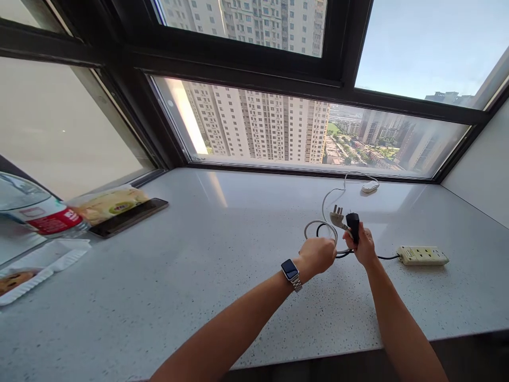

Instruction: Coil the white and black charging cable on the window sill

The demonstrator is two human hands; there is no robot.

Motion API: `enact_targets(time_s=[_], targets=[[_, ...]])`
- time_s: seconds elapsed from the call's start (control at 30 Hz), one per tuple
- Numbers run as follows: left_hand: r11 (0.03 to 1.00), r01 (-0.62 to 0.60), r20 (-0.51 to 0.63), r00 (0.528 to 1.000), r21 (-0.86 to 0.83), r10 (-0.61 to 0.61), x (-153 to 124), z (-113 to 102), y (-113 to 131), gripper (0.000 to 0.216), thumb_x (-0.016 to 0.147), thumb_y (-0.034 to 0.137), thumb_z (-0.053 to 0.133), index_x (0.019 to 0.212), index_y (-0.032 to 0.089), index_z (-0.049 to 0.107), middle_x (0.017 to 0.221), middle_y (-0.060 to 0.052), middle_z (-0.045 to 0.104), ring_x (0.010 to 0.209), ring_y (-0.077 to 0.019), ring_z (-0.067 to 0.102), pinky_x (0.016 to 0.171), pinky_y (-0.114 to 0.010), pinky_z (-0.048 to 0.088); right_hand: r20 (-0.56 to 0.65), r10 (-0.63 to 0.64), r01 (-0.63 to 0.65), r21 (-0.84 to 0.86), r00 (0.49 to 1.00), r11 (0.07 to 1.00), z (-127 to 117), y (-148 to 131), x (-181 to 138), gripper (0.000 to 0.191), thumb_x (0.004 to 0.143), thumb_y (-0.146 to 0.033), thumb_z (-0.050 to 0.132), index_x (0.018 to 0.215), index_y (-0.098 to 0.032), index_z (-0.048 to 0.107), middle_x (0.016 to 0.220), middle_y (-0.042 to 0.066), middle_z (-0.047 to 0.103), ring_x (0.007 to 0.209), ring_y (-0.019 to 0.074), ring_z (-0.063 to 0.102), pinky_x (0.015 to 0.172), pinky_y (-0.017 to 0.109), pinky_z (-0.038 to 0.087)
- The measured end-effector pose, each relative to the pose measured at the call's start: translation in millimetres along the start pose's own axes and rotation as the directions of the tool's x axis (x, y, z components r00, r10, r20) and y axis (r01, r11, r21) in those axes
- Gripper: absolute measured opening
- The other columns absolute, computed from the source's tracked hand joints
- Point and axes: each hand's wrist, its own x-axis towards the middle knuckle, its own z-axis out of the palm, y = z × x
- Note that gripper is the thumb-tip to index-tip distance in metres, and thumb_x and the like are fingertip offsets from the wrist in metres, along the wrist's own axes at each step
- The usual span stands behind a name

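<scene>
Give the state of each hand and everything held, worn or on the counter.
Left hand: closed on white cable
Right hand: holding black plug
Black plug: unplugged
White plug: prongs up, unplugged
White cable: looped
Power strip: no plug in visible sockets
Black cable: joined to power strip
White block: lying flat
Phone: dark side up
Watch: worn, screen dark
Bottle: cap out of view
Packet: seal unclear
Tray: open, cookie inside

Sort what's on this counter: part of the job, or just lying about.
In the job:
black plug, in the right hand
white plug beside it
looped white cord, in the left hand
black cord
power strip
small white block

Lying about:
bottle
phone
food packet
white tray with cookie
</scene>
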Motion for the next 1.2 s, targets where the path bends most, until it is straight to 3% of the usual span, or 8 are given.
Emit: enact_targets(time_s=[0.17, 0.3, 0.5, 0.63, 0.77, 0.93, 1.1, 1.2], targets=[[0.996, 0.047, 0.027, 0.998, 0.082, -0.049, 9, 20, 3, 0.030, 0.070, 0.012, 0.065, 0.051, 0.019, 0.042, 0.050, -0.002, 0.040, 0.071, -0.0317, 0.060, 0.075, -0.045, 0.039, 0.023, -0.123, 0.125, -0.221, 0.992, 0.967, 2, -3, -3, 0.059, 0.076, -0.072, 0.049, 0.050, -0.020, 0.042, 0.043, -0.004, 0.033, 0.039, 0.0075, 0.025, 0.040, 0.024, 0.018], [0.979, 0.111, 0.045, 0.992, 0.168, -0.121, 7, 31, 10, 0.007, 0.077, 0.014, 0.057, 0.071, 0.013, 0.058, 0.065, -0.014, 0.058, 0.080, -0.0343, 0.062, 0.078, -0.048, 0.041, 0.060, -0.165, 0.174, -0.459, 0.984, 0.871, 2, -9, -2, 0.057, 0.082, -0.063, 0.049, 0.047, -0.019, 0.039, 0.046, -0.004, 0.029, 0.045, 0.0083, 0.026, 0.044, 0.024, 0.021], [0.937, 0.080, -0.026, 0.997, 0.341, -0.076, -1, 30, 23, 0.031, 0.088, 0.040, 0.045, 0.092, 0.015, 0.064, 0.083, -0.013, 0.067, 0.076, -0.0260, 0.064, 0.068, -0.035, 0.045, 0.020, -0.195, 0.162, -0.641, 0.981, 0.750, -8, -10, -1, 0.051, 0.081, -0.054, 0.053, 0.048, -0.016, 0.046, 0.050, -0.003, 0.031, 0.049, 0.0088, 0.029, 0.046, 0.023, 0.024], [0.995, 0.060, -0.254, 0.966, 0.086, -0.036, -2, 23, 18, 0.029, 0.086, 0.027, 0.044, 0.068, 0.016, 0.063, 0.067, -0.007, 0.064, 0.062, -0.0161, 0.059, 0.059, -0.026, 0.040, 0.001, -0.200, 0.142, -0.707, 0.980, 0.693, -12, -12, -2, 0.048, 0.079, -0.054, 0.057, 0.051, -0.014, 0.056, 0.049, -0.002, 0.035, 0.049, 0.0089, 0.032, 0.046, 0.023, 0.025], [0.959, 0.077, -0.502, 0.839, -0.272, -0.210, 7, 19, -4, 0.018, 0.072, 0.015, 0.051, 0.086, 0.017, 0.062, 0.090, -0.007, 0.064, 0.085, -0.0179, 0.059, 0.070, -0.026, 0.044, 0.006, -0.189, 0.135, -0.722, 0.982, 0.678, -14, -12, -2, 0.048, 0.077, -0.055, 0.058, 0.053, -0.014, 0.059, 0.047, -0.003, 0.036, 0.048, 0.0090, 0.032, 0.046, 0.023, 0.024], [0.878, 0.190, -0.191, 0.935, -0.439, -0.298, 20, 13, -39, 0.041, 0.063, 0.012, 0.056, 0.104, 0.014, 0.061, 0.112, -0.013, 0.062, 0.100, -0.0234, 0.056, 0.080, -0.031, 0.044, 0.036, -0.128, 0.116, -0.699, 0.991, 0.705, -23, -4, 2, 0.049, 0.076, -0.056, 0.057, 0.049, -0.015, 0.057, 0.045, -0.003, 0.033, 0.045, 0.0089, 0.029, 0.045, 0.024, 0.021], [0.878, 0.084, 0.005, 0.996, -0.471, -0.092, 28, 11, -52, 0.033, 0.061, 0.015, 0.059, 0.093, 0.017, 0.067, 0.094, -0.003, 0.069, 0.088, -0.0196, 0.059, 0.077, -0.026, 0.044, 0.075, -0.093, 0.119, -0.599, 0.993, 0.792, -36, 4, 7, 0.048, 0.075, -0.055, 0.058, 0.048, -0.016, 0.055, 0.046, -0.003, 0.033, 0.046, 0.0088, 0.028, 0.045, 0.023, 0.022], [0.848, 0.019, 0.123, 0.991, -0.529, 0.055, 30, 12, -51, 0.020, 0.068, 0.027, 0.060, 0.082, 0.014, 0.067, 0.078, 0.000, 0.065, 0.078, -0.0170, 0.056, 0.071, -0.024, 0.041, 0.102, -0.077, 0.122, -0.569, 0.992, 0.813, -39, 4, 6, 0.047, 0.074, -0.054, 0.058, 0.047, -0.016, 0.054, 0.046, -0.003, 0.033, 0.046, 0.0087, 0.028, 0.045, 0.023, 0.023]])
